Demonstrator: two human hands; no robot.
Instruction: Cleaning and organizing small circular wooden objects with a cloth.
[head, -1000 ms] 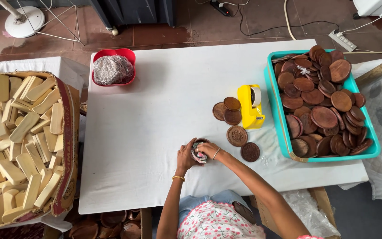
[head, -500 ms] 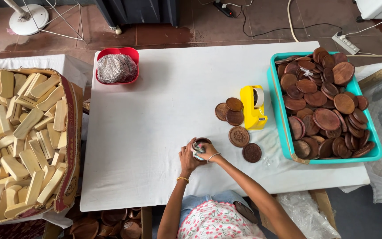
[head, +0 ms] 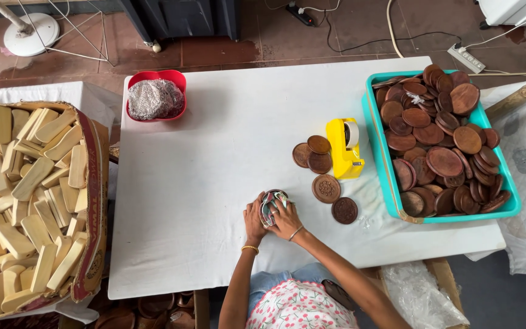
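Both my hands meet near the front edge of the white table (head: 214, 158). My left hand (head: 253, 220) and my right hand (head: 287, 220) together clasp a small round thing wrapped in patterned cloth or paper (head: 271, 203). Just to the right lie two carved round wooden discs (head: 326, 188), and three plainer discs (head: 312, 155) sit beside a yellow tape dispenser (head: 345, 148).
A teal tray (head: 391, 195) piled with several brown wooden discs stands at the table's right. A red bowl (head: 156, 97) of wrapped filling sits at the back left. A cardboard box (head: 95, 183) of pale wooden blocks stands left of the table. A power strip (head: 467, 58) lies on the floor.
My hands have stayed in the same spot, turning the wrapped round thing slightly between them. The camera view has shifted a little.
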